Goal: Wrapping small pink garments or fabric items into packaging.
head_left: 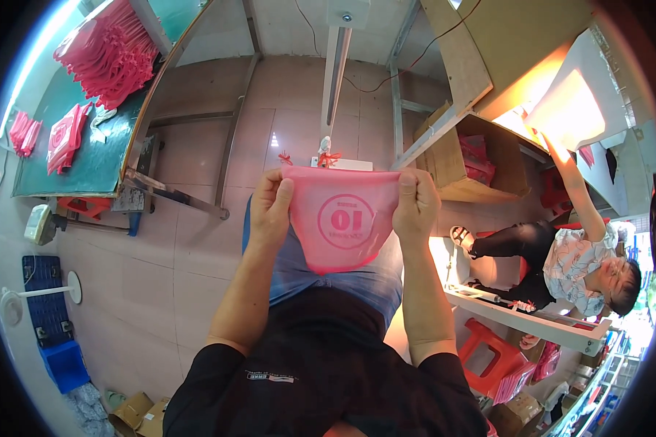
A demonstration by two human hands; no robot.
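Note:
A pink, slightly see-through fabric pouch (312, 197) with a round printed emblem is stretched between my two hands above my lap. Its top edge runs nearly straight, while the lower part hangs rounded. My left hand (272, 198) pinches the upper left corner, thumb pressed against the fingers. At the opposite corner, my right hand (416, 202) grips the cloth the same way. A small red ribbon end (285, 158) sticks up beside the left corner. Behind the pouch's top edge, red strings (329, 159) show at a white metal fixture (353, 164).
Stacked pink pouches (109, 54) lie on the green table (65, 175) at far left. To the right stands an open cardboard box (444, 164) containing pink goods. A co-worker (579, 266) sits by a lit worktable, near a red stool (488, 357). A blue bin (65, 362) stands lower left.

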